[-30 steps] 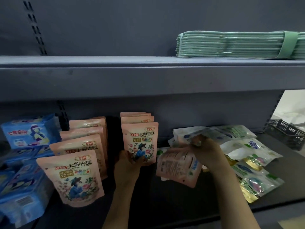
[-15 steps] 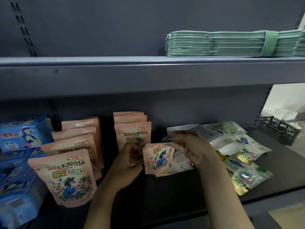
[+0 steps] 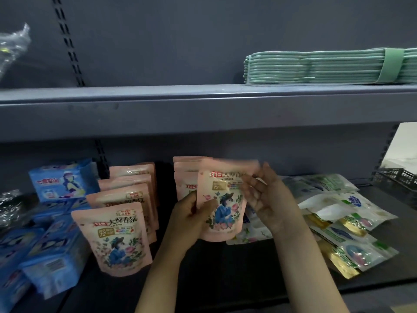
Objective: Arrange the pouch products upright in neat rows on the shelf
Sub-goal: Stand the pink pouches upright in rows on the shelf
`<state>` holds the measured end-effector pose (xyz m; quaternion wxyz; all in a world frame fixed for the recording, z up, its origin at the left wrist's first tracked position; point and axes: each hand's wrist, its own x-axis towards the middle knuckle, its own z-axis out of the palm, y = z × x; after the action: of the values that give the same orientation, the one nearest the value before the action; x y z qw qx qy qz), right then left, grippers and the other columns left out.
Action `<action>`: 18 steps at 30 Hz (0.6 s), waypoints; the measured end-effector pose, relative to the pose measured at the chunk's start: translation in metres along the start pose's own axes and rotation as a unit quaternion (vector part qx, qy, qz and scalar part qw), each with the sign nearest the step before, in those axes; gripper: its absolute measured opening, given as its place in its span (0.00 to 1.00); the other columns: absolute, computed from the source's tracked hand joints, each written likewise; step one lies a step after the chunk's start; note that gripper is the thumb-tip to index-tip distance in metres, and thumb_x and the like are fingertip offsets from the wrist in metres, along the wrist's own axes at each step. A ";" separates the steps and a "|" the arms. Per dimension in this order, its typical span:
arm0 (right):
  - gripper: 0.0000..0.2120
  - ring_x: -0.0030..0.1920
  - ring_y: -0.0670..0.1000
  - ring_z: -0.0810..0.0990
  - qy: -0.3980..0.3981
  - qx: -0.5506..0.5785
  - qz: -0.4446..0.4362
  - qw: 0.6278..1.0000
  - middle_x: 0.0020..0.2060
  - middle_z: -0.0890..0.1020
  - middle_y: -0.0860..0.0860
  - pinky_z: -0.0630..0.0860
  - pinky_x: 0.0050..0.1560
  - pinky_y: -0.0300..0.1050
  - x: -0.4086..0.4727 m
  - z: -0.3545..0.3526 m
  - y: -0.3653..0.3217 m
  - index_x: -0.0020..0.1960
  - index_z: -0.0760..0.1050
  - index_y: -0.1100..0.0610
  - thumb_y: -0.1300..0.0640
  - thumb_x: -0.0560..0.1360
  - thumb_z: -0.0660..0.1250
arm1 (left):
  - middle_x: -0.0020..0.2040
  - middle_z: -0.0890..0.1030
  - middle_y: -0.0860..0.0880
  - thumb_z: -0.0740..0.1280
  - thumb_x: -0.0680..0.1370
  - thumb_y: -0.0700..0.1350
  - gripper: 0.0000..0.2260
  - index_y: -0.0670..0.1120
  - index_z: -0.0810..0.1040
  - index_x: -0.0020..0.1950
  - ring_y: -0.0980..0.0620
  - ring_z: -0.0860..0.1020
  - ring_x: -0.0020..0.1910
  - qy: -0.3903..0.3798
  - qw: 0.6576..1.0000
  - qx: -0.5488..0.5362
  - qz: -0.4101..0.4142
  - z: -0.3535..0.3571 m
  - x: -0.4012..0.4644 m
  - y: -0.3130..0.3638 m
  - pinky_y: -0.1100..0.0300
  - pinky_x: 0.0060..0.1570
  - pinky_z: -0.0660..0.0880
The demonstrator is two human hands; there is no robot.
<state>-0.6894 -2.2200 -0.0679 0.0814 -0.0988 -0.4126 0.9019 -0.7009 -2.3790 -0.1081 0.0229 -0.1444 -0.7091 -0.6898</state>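
Both hands are holding one pink pouch (image 3: 222, 206) upright above the shelf (image 3: 225, 274). Left hand (image 3: 191, 219) is gripping its lower left edge, thumb in front; right hand (image 3: 268, 199) is touching its right side with fingers spread. Behind it, a row of pouches (image 3: 184, 177) is standing.

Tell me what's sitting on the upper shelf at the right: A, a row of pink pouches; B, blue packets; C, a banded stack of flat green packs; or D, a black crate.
C: a stack of flat green packs with a green band round it lies on the upper shelf; the pink pouches and blue packets are on the shelf below.
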 end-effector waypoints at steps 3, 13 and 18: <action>0.15 0.27 0.46 0.72 0.024 -0.136 -0.052 0.989 0.28 0.76 0.48 0.70 0.29 0.38 -0.004 0.001 0.006 0.44 0.74 0.54 0.43 0.78 0.59 | 0.45 0.85 0.55 0.65 0.76 0.42 0.08 0.55 0.80 0.49 0.59 0.83 0.45 0.042 0.997 -0.053 -0.024 -0.003 -0.001 0.001 0.64 0.41 0.78; 0.24 0.58 0.43 0.80 -0.244 -0.501 -0.087 0.826 0.57 0.82 0.44 0.75 0.62 0.49 0.002 -0.017 0.052 0.64 0.71 0.48 0.51 0.70 0.73 | 0.45 0.84 0.54 0.64 0.77 0.44 0.07 0.52 0.79 0.53 0.60 0.82 0.44 0.082 0.996 -0.035 -0.020 -0.015 -0.006 0.002 0.70 0.38 0.76; 0.20 0.54 0.41 0.79 -0.161 -0.559 -0.116 0.805 0.54 0.81 0.44 0.77 0.56 0.43 0.012 -0.018 0.076 0.61 0.73 0.50 0.52 0.71 0.71 | 0.52 0.76 0.54 0.57 0.80 0.46 0.12 0.47 0.72 0.62 0.65 0.72 0.42 0.063 0.985 0.155 -0.043 -0.020 -0.008 -0.002 0.75 0.31 0.70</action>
<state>-0.7014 -2.2528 -0.1386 0.0491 0.0678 -0.8607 0.5022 -0.6972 -2.4002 -0.1110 0.0600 -0.0647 -0.8101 -0.5796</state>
